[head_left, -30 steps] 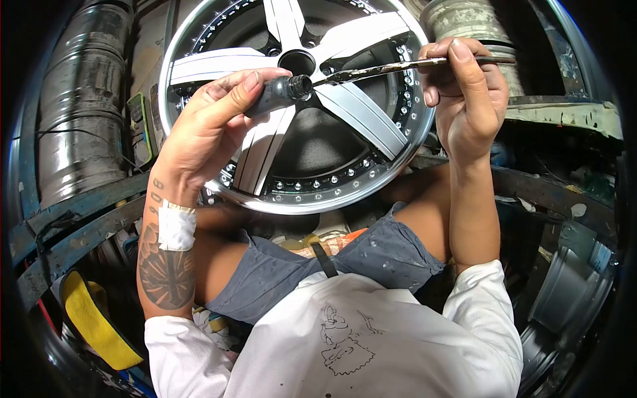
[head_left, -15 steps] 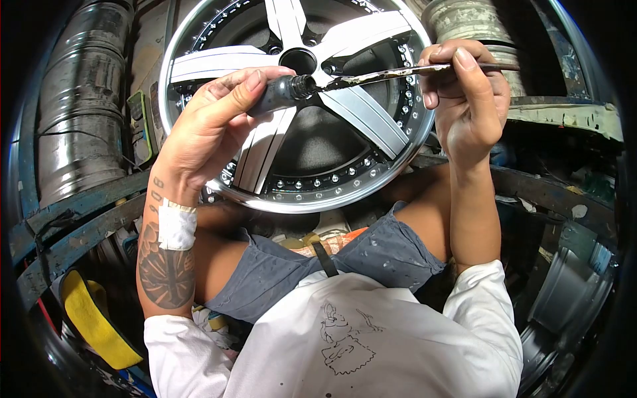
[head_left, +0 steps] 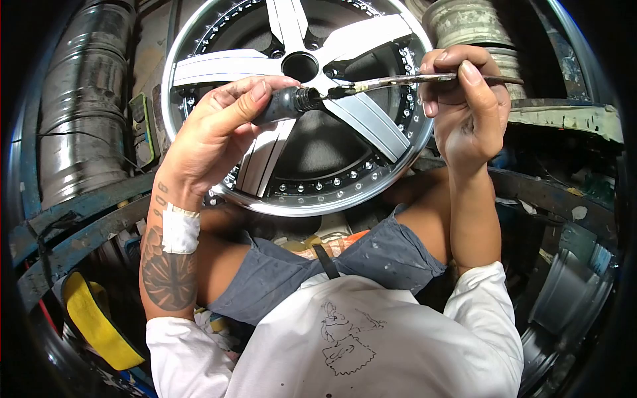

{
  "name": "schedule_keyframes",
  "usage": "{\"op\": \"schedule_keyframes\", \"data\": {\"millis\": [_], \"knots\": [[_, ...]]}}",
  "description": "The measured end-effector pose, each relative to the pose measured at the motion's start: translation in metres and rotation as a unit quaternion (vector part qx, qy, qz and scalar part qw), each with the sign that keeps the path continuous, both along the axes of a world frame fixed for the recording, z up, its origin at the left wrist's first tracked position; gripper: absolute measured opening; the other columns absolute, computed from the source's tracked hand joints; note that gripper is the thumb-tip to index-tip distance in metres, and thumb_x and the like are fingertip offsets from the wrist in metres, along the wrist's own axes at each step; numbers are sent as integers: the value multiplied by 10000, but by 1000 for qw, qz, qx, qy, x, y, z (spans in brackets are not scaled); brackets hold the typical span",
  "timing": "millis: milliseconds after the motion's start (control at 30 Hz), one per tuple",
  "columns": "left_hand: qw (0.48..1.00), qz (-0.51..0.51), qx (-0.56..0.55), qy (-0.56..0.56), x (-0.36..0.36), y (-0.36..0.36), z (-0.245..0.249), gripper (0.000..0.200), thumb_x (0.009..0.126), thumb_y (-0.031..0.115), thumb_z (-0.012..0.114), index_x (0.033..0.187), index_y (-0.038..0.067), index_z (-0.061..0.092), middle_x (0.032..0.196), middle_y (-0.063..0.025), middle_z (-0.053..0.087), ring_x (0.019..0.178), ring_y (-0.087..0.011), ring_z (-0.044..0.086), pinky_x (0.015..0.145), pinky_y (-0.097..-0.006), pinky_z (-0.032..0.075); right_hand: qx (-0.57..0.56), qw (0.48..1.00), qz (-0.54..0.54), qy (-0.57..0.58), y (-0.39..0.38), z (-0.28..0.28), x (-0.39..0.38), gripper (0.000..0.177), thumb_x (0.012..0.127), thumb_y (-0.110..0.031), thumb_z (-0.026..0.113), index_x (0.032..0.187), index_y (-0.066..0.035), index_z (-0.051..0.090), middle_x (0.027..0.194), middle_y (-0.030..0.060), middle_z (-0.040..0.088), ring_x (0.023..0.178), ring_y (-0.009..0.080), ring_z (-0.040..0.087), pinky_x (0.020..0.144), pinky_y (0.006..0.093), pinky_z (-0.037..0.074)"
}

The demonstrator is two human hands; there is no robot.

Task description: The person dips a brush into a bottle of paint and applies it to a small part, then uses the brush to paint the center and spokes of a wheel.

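Observation:
My left hand [head_left: 215, 136] grips a small dark tube [head_left: 286, 103] with its open neck pointing right. My right hand [head_left: 468, 103] pinches a thin, paint-stained brush [head_left: 405, 81] held level, its tip touching the tube's neck. Both are held above a chrome-lipped alloy wheel [head_left: 332, 199] with silver spokes and a black centre, which rests in front of my knees. A white bandage wraps my left wrist.
Stacked bare metal rims stand at the left [head_left: 79, 132] and top right [head_left: 471, 26]. Another rim [head_left: 570, 298] lies at the lower right. A yellow pad [head_left: 93, 322] sits at the lower left. Blue-painted metal bars [head_left: 73, 229] run beside the wheel.
Both hands have dropped slightly over the wheel. The brush tip stays at the tube's neck.

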State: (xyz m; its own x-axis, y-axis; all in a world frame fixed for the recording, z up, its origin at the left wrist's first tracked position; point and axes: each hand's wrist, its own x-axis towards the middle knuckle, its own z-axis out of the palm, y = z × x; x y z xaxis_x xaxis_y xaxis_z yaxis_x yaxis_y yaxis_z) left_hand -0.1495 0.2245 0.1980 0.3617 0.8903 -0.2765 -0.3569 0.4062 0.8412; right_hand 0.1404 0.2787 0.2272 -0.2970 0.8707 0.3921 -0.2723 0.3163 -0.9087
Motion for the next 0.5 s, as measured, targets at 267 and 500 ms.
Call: {"op": "schedule_keyframes", "data": {"millis": [267,500], "knots": [[999,22,-13,-26,3,0,4,357,952,266,644,1196,4,642,1130,-79,674,1036,-133,628,908,-278,513,-14,1000,-6,14,-1,0,0,254,940,-170,499,1020,46,604,913,164,651,615,106,533,567,226,438],[1000,1,0,3,0,0,2,353,963,307,622,1194,42,649,1218,-99,653,1130,-145,596,908,-264,497,-21,999,-4,28,-2,0,1,252,952,-172,497,1016,46,608,911,166,651,609,106,534,562,222,436]]}}
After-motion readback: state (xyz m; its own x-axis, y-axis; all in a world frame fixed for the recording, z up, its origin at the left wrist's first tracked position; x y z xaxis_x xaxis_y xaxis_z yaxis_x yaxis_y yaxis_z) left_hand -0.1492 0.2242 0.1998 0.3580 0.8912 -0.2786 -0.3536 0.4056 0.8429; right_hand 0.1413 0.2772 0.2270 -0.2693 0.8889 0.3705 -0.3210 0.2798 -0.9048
